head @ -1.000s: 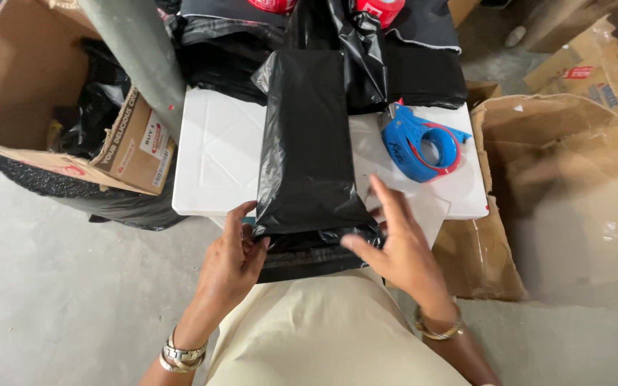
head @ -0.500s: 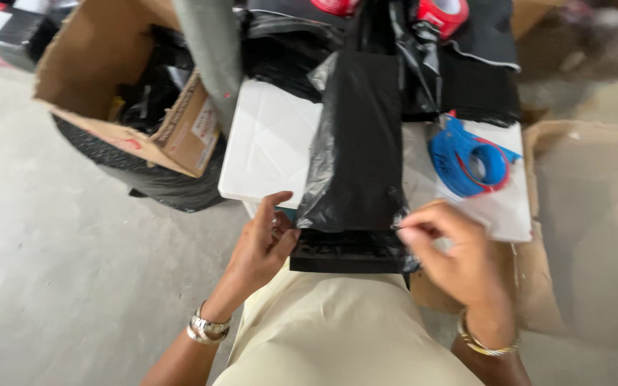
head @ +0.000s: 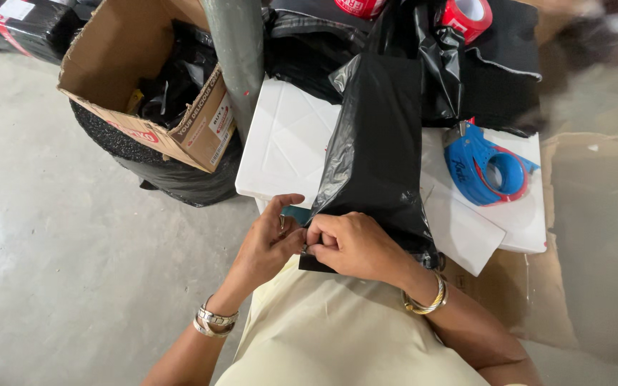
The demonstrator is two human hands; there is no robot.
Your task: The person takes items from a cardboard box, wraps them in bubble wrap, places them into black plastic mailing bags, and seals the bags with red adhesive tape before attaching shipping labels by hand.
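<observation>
A long black plastic mailer bag [head: 380, 150] lies lengthwise on a white foam board [head: 284, 143], its near end hanging over the board's front edge. My right hand [head: 355, 246] covers that near end, fingers curled and pinching the bag's left corner. My left hand [head: 270, 243] meets it from the left, fingertips gripping the same corner of the bag. Both wrists wear bracelets. A pale yellow garment fills the lower view under my arms.
A blue tape dispenser [head: 488, 168] rests on the board's right side, beside a white paper sheet [head: 459, 229]. Red tape rolls [head: 470, 14] and black bags are piled behind. An open cardboard box [head: 148, 93] on a black sack stands left. Flattened cardboard [head: 595, 214] lies right.
My right hand has slid left across the bag's near end to meet my left hand at the corner. The view has shifted, so the board sits further right.
</observation>
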